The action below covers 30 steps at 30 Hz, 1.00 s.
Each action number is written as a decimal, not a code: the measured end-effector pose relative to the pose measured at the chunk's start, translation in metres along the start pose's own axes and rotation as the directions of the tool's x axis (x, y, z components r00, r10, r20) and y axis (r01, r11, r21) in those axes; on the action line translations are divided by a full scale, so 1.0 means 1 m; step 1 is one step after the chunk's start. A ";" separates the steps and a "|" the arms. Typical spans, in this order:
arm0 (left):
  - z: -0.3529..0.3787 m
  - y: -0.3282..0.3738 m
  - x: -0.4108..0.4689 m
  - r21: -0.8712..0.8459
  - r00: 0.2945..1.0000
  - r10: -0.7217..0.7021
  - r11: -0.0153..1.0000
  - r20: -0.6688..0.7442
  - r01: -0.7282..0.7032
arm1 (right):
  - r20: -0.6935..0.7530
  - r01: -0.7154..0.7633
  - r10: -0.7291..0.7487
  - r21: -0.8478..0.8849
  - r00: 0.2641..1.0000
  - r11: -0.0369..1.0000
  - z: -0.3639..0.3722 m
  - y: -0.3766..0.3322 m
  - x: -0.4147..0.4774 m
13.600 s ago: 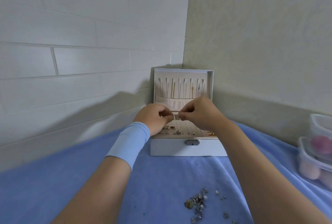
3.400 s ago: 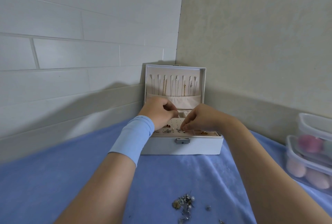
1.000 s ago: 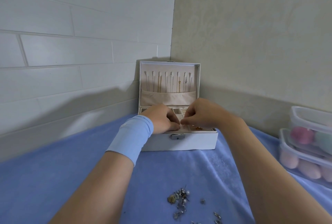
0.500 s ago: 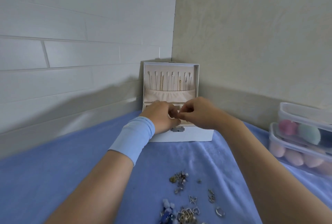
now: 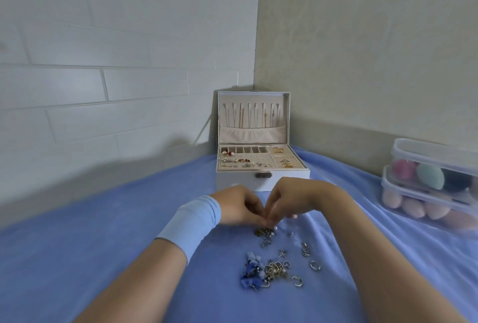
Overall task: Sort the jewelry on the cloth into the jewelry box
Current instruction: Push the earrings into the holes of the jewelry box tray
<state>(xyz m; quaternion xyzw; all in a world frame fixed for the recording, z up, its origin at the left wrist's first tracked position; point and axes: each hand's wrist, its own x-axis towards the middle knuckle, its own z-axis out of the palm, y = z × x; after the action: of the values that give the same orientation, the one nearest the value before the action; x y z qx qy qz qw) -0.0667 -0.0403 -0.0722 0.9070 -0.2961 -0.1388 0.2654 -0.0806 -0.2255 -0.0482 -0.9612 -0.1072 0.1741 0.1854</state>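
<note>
Silver and blue jewelry (image 5: 274, 268), loose on blue cloth (image 5: 103, 258)

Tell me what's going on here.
A person is sorting jewelry off a blue cloth into a box. The left hand and right hand meet fingertips at the jewelry's far edge; whether they grip a piece is unclear. The box stands open in the corner, earrings in its tray, chains hanging in its lid.
</note>
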 end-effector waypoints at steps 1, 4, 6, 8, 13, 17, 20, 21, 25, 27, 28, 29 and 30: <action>0.000 0.000 0.001 -0.003 1.000 0.000 1.000 0.002 0.000 | -0.006 0.001 -0.001 0.027 1.000 1.000 0.001 0.001 -0.001; -0.001 -0.001 0.005 0.002 1.000 -0.005 1.000 0.021 0.005 | 0.015 0.018 -0.021 0.133 1.000 0.991 0.006 0.007 -0.005; 0.000 -0.002 0.008 0.007 1.000 -0.010 1.000 0.023 0.010 | 0.006 0.027 -0.028 0.175 1.000 0.984 0.006 0.011 -0.007; 0.000 -0.003 0.009 0.018 1.000 -0.006 1.000 0.029 0.006 | 0.000 0.025 -0.025 0.183 1.000 0.983 0.004 0.014 -0.008; -0.003 -0.003 0.008 0.028 0.999 0.003 1.000 0.032 -0.004 | 0.007 0.024 -0.026 0.177 1.000 0.984 0.002 0.016 -0.008; 0.003 -0.001 0.010 0.015 1.000 -0.004 1.000 0.027 0.004 | -0.013 0.011 -0.009 0.158 1.000 0.987 0.001 0.018 -0.010; 0.011 -0.002 0.013 0.017 0.999 -0.009 1.000 -0.031 0.010 | -0.109 0.024 -0.004 0.178 0.994 0.984 0.002 0.021 -0.007; 0.012 -0.002 0.015 0.023 0.999 -0.007 1.000 -0.051 0.008 | -0.156 0.032 -0.002 0.188 0.988 0.982 0.003 0.022 -0.005; 0.005 -0.002 0.014 0.037 0.998 -0.008 0.999 -0.055 0.010 | -0.253 0.061 -0.014 0.179 0.967 0.982 0.005 0.026 0.002; 0.000 -0.004 0.012 0.047 0.999 -0.007 0.999 -0.053 0.010 | -0.267 0.080 -0.031 0.175 0.963 0.981 0.004 0.026 0.001; -0.001 -0.006 0.012 0.050 0.998 -0.006 0.999 -0.064 0.009 | -0.270 0.085 -0.037 0.169 0.962 0.982 0.004 0.024 0.000; -0.002 -0.006 0.012 0.051 0.997 -0.001 0.999 -0.075 0.004 | -0.263 0.089 -0.045 0.157 0.964 0.984 0.004 0.023 -0.001; -0.002 -0.007 0.013 0.054 0.997 0.009 0.999 -0.077 -0.005 | -0.244 0.089 -0.052 0.142 0.968 0.986 0.004 0.021 -0.002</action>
<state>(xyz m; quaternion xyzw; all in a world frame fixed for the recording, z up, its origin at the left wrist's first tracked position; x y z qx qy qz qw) -0.0530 -0.0431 -0.0758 0.9175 -0.2923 -0.0947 0.2526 -0.0809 -0.2439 -0.0595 -0.9538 -0.1047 0.0581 0.2755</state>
